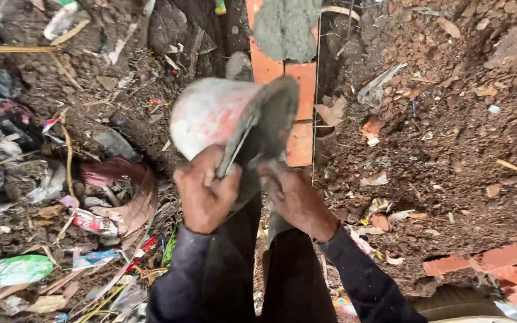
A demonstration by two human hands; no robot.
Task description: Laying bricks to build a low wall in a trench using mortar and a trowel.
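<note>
Fingertips of both hands vanish behind the tipped mortar pan (228,116); left hand (205,192) and right hand (294,200) clutch its rim. Green wrapper (13,272) lies well left of them.

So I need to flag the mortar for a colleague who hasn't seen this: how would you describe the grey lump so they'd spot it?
Start at the row of orange bricks running up the middle, above the tilted bucket held in both hands. The grey lump of mortar sits on the bricks at the top edge. It is the only rough grey mass there; the surrounding soil is reddish brown.
</note>
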